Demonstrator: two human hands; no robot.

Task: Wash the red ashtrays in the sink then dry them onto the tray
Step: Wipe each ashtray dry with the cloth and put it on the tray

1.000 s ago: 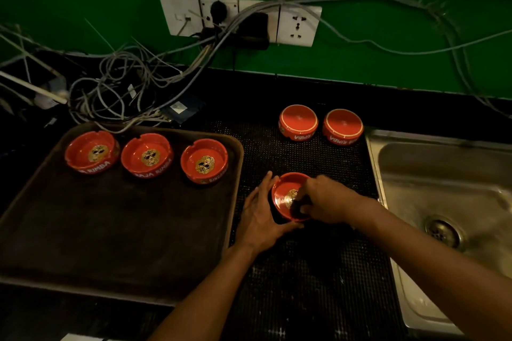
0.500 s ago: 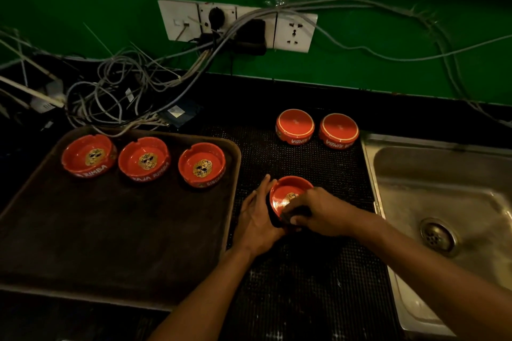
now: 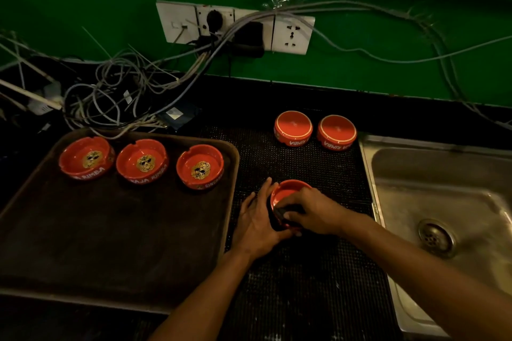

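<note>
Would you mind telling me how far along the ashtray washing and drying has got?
Three ashtrays already sit upright on the tray, so they look done. A fourth ashtray is in hand on the mat: the left hand steadies it while the right hand wipes inside with a dark cloth. Two upside-down ashtrays beside the sink remain.

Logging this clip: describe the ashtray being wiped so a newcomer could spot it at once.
Between the brown tray and the steel sink lies a black mat. Near its middle sits one red ashtray, the only one under two hands; the two behind it are upside down and untouched.
</note>
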